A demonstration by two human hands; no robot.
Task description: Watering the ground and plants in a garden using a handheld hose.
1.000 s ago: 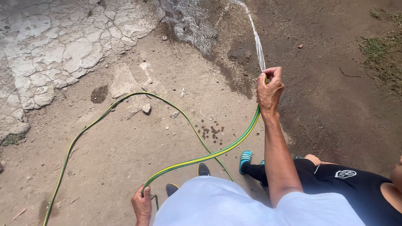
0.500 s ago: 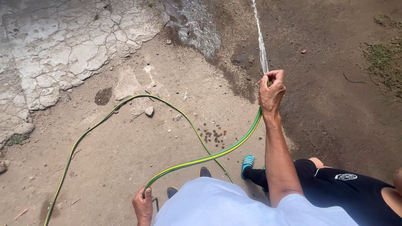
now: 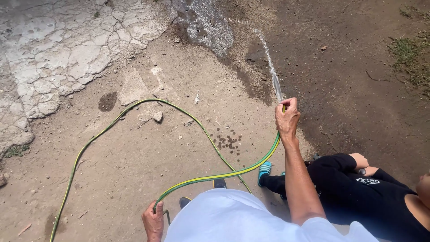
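My right hand [image 3: 286,118] held the hose [image 3: 233,170] end ahead of me, my left hand [image 3: 153,220] gripped it near my body. Its loop lay left on the ground [image 3: 134,166]; another person [image 3: 358,188] crouched right.

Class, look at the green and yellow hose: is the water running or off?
Running. A thin stream of water leaves the hose end gripped in the right hand and lands on dark wet ground.

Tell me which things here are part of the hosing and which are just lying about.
In use:
right hand gripping the hose end
left hand holding the green and yellow hose
water jet

Lying about:
stone
cracked concrete
grass patch
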